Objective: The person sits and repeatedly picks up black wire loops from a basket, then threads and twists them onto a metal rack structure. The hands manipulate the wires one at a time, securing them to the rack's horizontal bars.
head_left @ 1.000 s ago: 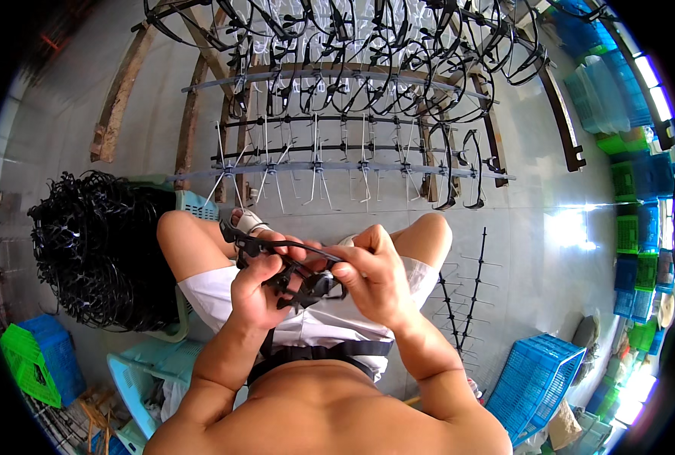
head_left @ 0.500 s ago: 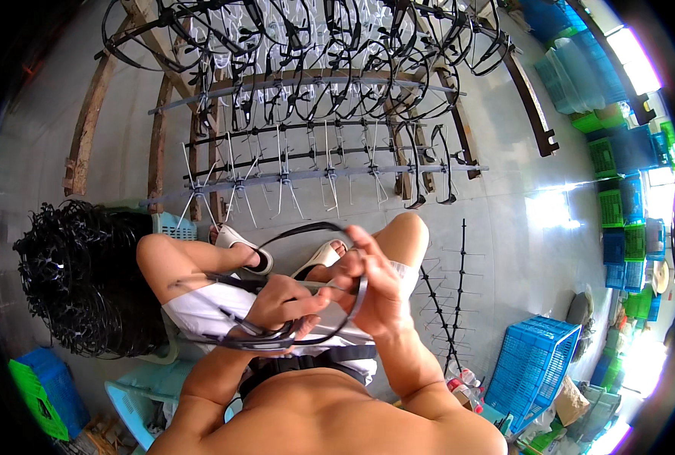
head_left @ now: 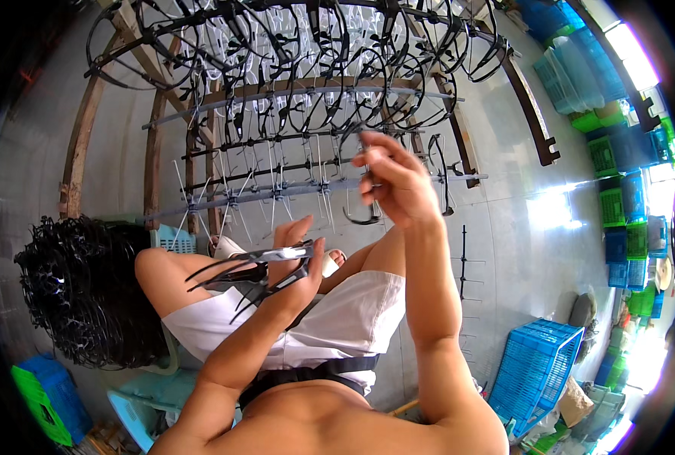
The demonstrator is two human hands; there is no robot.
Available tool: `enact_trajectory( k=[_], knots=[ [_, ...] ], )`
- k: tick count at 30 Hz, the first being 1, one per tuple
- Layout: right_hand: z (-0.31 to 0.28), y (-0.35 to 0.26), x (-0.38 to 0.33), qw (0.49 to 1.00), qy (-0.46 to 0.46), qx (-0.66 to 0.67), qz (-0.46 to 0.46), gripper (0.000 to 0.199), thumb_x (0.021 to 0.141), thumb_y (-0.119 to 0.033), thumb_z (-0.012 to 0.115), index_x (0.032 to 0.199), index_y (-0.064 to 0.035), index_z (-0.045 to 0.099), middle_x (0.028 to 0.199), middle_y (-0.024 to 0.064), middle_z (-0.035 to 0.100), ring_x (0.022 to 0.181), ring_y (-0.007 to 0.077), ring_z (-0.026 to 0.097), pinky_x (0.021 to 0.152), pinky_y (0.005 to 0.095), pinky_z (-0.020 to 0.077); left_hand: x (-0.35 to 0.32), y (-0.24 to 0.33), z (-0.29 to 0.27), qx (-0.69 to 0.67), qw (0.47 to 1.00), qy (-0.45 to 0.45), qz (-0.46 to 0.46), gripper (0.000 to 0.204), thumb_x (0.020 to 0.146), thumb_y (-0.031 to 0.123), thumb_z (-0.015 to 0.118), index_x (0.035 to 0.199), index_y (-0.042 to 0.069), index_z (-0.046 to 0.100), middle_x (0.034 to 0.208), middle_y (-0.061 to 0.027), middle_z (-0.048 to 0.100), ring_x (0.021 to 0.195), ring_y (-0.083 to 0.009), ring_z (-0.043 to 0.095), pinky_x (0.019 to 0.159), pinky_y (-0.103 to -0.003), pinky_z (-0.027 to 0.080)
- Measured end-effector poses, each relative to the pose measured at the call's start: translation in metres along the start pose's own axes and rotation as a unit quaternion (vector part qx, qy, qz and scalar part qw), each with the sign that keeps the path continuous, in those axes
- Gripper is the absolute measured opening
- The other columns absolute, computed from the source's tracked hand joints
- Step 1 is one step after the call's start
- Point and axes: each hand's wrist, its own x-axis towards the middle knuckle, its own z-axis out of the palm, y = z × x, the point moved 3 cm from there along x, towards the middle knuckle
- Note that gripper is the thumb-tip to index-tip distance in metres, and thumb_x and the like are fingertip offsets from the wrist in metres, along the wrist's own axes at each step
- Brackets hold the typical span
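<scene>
My left hand (head_left: 305, 274) is closed round several thin black curved plastic bands (head_left: 280, 256), whose ends stick out to the left over my lap. My right hand (head_left: 398, 178) reaches forward to the rack, its fingers pinched on a black curved band (head_left: 362, 220); part of that band is hidden by the fingers. Beside it runs a horizontal rod with thin metal prongs (head_left: 277, 187). Another black band (head_left: 447, 189) hangs on the prongs just right of my hand. Farther up, rows of similar black bands (head_left: 322, 53) hang on the rods.
A large heap of black bands (head_left: 80, 296) lies to my left by my knee. Wooden rack posts (head_left: 85, 129) frame the rods. A loose pronged rod (head_left: 463, 262) is on the right. Blue crates (head_left: 533, 371) stand at the right, a pale blue basket (head_left: 136, 413) at lower left.
My hands were together over my lap with the bands. The right has moved forward to the rack with one band; the left still holds its bands, a little farther forward.
</scene>
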Motion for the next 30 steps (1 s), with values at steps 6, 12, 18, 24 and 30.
enact_trajectory(
  k=[6, 12, 18, 24, 30],
  knots=[
    [-0.023, 0.05, 0.023, 0.99, 0.077, -0.088, 0.081, 0.046, 0.087, -0.016, 0.064, 0.125, 0.003, 0.045, 0.097, 0.0106, 0.061, 0.071, 0.0181, 0.063, 0.061, 0.0305, 0.0539, 0.002, -0.008, 0.014, 0.012, 0.999, -0.045, -0.024, 0.012, 0.079, 0.002, 0.067, 0.089, 0.001, 0.059, 0.079, -0.0124, 0.059, 0.071, -0.0279, 0.056, 0.064, -0.035, 0.044],
    [-0.025, 0.048, 0.014, 0.993, 0.097, -0.062, 0.021, 0.045, 0.088, -0.013, 0.063, 0.126, 0.0032, 0.046, 0.093, 0.0094, 0.06, 0.069, 0.0172, 0.062, 0.06, 0.0289, 0.0526, 0.0, -0.013, 0.015, -0.02, 0.998, -0.025, -0.055, 0.015, 0.076, 0.005, 0.07, 0.086, 0.005, 0.058, 0.076, -0.0103, 0.059, 0.071, -0.0307, 0.054, 0.063, -0.04, 0.043],
    [-0.031, 0.049, 0.018, 0.994, 0.084, -0.07, 0.004, 0.044, 0.087, -0.011, 0.063, 0.126, 0.0025, 0.046, 0.093, 0.0081, 0.061, 0.067, 0.0162, 0.062, 0.059, 0.0274, 0.0514, 0.004, -0.012, 0.012, 0.055, 0.998, -0.044, -0.002, 0.016, 0.074, 0.003, 0.07, 0.084, 0.005, 0.058, 0.077, -0.009, 0.061, 0.071, -0.0308, 0.057, 0.064, -0.04, 0.045],
    [-0.033, 0.049, 0.018, 0.993, 0.112, -0.028, -0.015, 0.044, 0.087, -0.011, 0.064, 0.126, 0.0018, 0.048, 0.091, 0.0075, 0.061, 0.066, 0.0155, 0.062, 0.058, 0.0273, 0.0513, 0.002, -0.014, 0.011, 0.063, 0.997, -0.047, 0.018, 0.015, 0.073, 0.001, 0.067, 0.085, 0.006, 0.058, 0.079, -0.0082, 0.062, 0.071, -0.0304, 0.057, 0.065, -0.04, 0.044],
    [-0.024, 0.039, -0.002, 0.986, 0.12, -0.112, -0.015, 0.034, 0.088, -0.012, 0.063, 0.115, 0.0054, 0.054, 0.087, 0.0088, 0.062, 0.069, 0.016, 0.064, 0.062, 0.0274, 0.0548, 0.012, -0.009, 0.013, 0.081, 0.995, -0.033, 0.04, 0.012, 0.076, 0.001, 0.066, 0.085, 0.004, 0.058, 0.076, -0.0101, 0.059, 0.071, -0.0314, 0.055, 0.064, -0.04, 0.043]
  ],
)
